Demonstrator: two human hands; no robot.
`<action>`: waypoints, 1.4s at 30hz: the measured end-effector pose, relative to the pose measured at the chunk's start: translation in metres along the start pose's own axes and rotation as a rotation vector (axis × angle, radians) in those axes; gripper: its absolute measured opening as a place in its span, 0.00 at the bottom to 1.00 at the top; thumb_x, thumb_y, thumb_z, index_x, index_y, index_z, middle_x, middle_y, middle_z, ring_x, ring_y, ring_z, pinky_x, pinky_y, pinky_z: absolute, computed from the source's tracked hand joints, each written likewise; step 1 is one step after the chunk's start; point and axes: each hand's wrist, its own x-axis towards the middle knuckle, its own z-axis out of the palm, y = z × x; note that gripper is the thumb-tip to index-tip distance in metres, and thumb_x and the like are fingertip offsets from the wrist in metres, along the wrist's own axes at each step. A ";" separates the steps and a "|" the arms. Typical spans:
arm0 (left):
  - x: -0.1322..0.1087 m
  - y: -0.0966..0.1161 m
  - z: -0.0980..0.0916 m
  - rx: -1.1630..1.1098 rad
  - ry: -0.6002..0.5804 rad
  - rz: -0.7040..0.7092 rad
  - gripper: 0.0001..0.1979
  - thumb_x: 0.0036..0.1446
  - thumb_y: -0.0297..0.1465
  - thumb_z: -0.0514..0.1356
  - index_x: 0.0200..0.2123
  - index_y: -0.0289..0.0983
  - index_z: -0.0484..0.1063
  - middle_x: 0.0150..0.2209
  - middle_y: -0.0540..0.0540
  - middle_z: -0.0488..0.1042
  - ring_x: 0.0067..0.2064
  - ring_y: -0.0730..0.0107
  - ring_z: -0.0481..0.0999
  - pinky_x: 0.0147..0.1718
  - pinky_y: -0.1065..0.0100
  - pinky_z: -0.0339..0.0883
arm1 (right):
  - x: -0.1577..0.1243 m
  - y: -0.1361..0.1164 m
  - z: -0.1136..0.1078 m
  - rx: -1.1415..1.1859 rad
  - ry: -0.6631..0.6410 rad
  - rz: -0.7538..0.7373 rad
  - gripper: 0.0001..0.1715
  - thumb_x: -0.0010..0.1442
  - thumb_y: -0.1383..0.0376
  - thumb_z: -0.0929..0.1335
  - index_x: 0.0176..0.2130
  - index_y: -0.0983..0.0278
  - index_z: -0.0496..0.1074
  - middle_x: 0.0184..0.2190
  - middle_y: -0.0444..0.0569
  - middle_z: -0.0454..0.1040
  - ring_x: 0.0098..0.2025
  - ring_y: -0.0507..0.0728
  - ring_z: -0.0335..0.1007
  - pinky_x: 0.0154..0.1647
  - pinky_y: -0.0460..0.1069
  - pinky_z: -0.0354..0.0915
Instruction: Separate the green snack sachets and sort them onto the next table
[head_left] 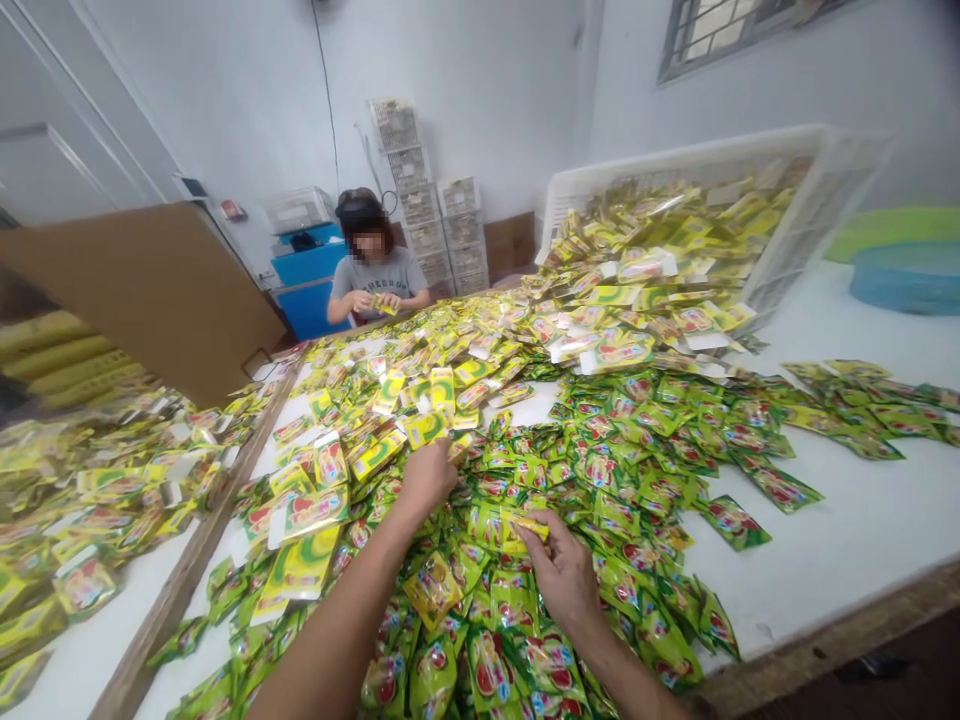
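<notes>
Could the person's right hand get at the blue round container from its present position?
Probably not without leaning or stepping: the blue round container stands at the far right, beyond the scattered green packets. Those lie low and should not block the right hand, but it holds a yellow item.

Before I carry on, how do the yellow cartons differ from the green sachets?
The yellow cartons have straight, crisp edges; the green sachets look softer and crinkled. Many cartons fill the white plastic crate and spill out, while the sachets lie heaped on the table. Both carry colourful printing.
</notes>
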 end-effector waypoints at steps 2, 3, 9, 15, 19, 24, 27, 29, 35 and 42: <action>-0.017 -0.018 -0.007 -0.133 0.046 -0.011 0.17 0.54 0.36 0.54 0.45 0.37 0.70 0.37 0.38 0.77 0.40 0.55 0.75 0.36 0.64 0.62 | 0.002 -0.001 0.001 0.077 -0.029 0.052 0.19 0.53 0.49 0.65 0.34 0.62 0.69 0.21 0.44 0.69 0.20 0.53 0.61 0.19 0.46 0.60; -0.027 -0.026 -0.008 -0.258 0.067 -0.010 0.18 0.54 0.38 0.54 0.45 0.37 0.70 0.38 0.40 0.77 0.40 0.56 0.75 0.37 0.64 0.63 | 0.004 -0.004 0.001 0.124 -0.043 0.084 0.20 0.52 0.49 0.66 0.34 0.62 0.69 0.21 0.44 0.69 0.20 0.53 0.62 0.19 0.46 0.60; -0.099 -0.044 0.007 -0.992 -0.024 0.041 0.17 0.50 0.42 0.59 0.38 0.36 0.74 0.39 0.45 0.77 0.41 0.60 0.74 0.41 0.66 0.64 | 0.024 -0.044 -0.003 0.217 -0.067 0.077 0.18 0.51 0.51 0.67 0.34 0.62 0.68 0.22 0.43 0.68 0.20 0.52 0.60 0.20 0.46 0.59; -0.139 -0.047 0.012 -1.272 -0.072 -0.094 0.15 0.47 0.39 0.63 0.36 0.36 0.74 0.37 0.45 0.77 0.39 0.62 0.74 0.40 0.66 0.66 | 0.037 -0.071 0.004 -0.041 -0.471 -0.197 0.09 0.53 0.59 0.66 0.30 0.62 0.70 0.24 0.42 0.69 0.27 0.53 0.62 0.28 0.45 0.57; -0.152 -0.052 0.014 -1.333 -0.110 -0.120 0.14 0.47 0.39 0.63 0.36 0.36 0.75 0.35 0.45 0.77 0.36 0.65 0.74 0.37 0.68 0.66 | 0.036 -0.074 0.007 -0.099 -0.619 -0.186 0.08 0.52 0.60 0.67 0.28 0.63 0.70 0.24 0.41 0.67 0.29 0.53 0.62 0.29 0.45 0.57; -0.156 -0.052 0.018 -1.338 -0.050 -0.095 0.14 0.48 0.38 0.63 0.36 0.36 0.74 0.35 0.46 0.77 0.36 0.66 0.74 0.38 0.69 0.65 | 0.031 -0.074 0.015 -0.050 -0.706 -0.131 0.06 0.48 0.63 0.69 0.28 0.63 0.70 0.24 0.41 0.68 0.27 0.52 0.61 0.28 0.45 0.56; -0.156 -0.052 0.016 -1.319 -0.055 -0.084 0.14 0.47 0.37 0.63 0.36 0.36 0.74 0.36 0.46 0.77 0.37 0.65 0.74 0.38 0.69 0.65 | 0.027 -0.075 0.020 0.086 -0.647 -0.038 0.12 0.44 0.63 0.71 0.31 0.63 0.68 0.25 0.41 0.68 0.28 0.52 0.63 0.29 0.45 0.58; -0.157 -0.053 0.016 -1.331 -0.074 -0.088 0.14 0.47 0.37 0.64 0.37 0.36 0.74 0.36 0.46 0.77 0.37 0.66 0.73 0.38 0.69 0.65 | 0.026 -0.075 0.022 0.154 -0.639 0.035 0.16 0.43 0.63 0.71 0.34 0.63 0.66 0.25 0.40 0.68 0.28 0.52 0.63 0.29 0.45 0.59; -0.162 -0.054 0.021 -1.542 -0.168 -0.172 0.14 0.47 0.37 0.64 0.37 0.36 0.74 0.33 0.48 0.77 0.31 0.70 0.74 0.33 0.70 0.66 | 0.021 -0.071 0.023 -0.022 -0.587 -0.085 0.15 0.47 0.64 0.70 0.37 0.62 0.67 0.23 0.39 0.66 0.28 0.51 0.62 0.29 0.45 0.58; -0.163 -0.054 0.020 -1.696 -0.283 -0.234 0.15 0.42 0.36 0.67 0.34 0.34 0.74 0.29 0.47 0.77 0.28 0.70 0.74 0.31 0.70 0.65 | 0.017 -0.078 0.016 -0.111 -0.682 -0.186 0.15 0.51 0.63 0.67 0.41 0.62 0.67 0.32 0.44 0.71 0.34 0.55 0.68 0.35 0.48 0.63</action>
